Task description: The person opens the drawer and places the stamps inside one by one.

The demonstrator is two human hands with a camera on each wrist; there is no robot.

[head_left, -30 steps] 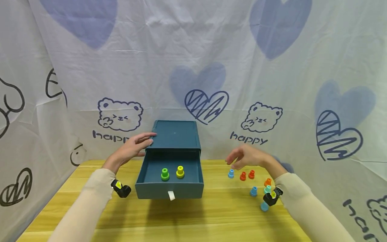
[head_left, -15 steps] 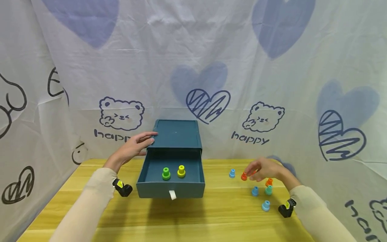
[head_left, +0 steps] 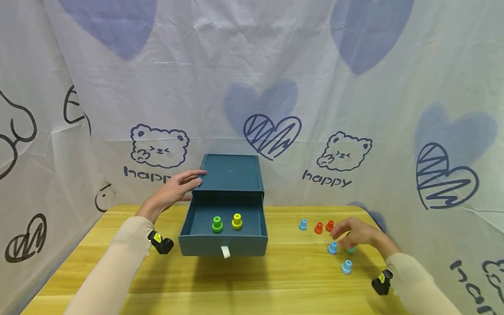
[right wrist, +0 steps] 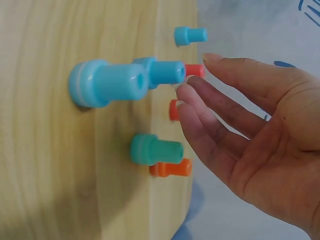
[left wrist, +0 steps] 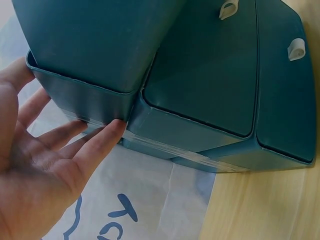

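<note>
My left hand [head_left: 169, 194] rests against the left side of a dark teal drawer cabinet [head_left: 231, 173], fingers spread along its upper edge. The top drawer [head_left: 201, 246] is pulled out and contains a green stepped peg [head_left: 217, 225] and a yellow stepped peg [head_left: 237, 222]. Over on the right, my right hand [head_left: 359, 234] hovers above several similar pegs with relaxed fingers, holding nothing. Near it stand a blue peg [head_left: 332, 248], a light blue peg [head_left: 347, 267] and a teal peg [right wrist: 157, 150]. An orange peg [right wrist: 172, 167], seen in the right wrist view, is hidden by the hand in the head view.
Two red pegs [head_left: 318, 228] and another blue peg [head_left: 302, 224] stand farther back on the wooden table [head_left: 291, 280]. Lower drawers [left wrist: 200, 65] with pale pull tabs show in the left wrist view. A printed cloth [head_left: 275, 57] hangs behind the table.
My right hand has moved right and lower, from near the back blue peg, past the red pegs, to over the orange and teal ones. My left hand stays on the cabinet.
</note>
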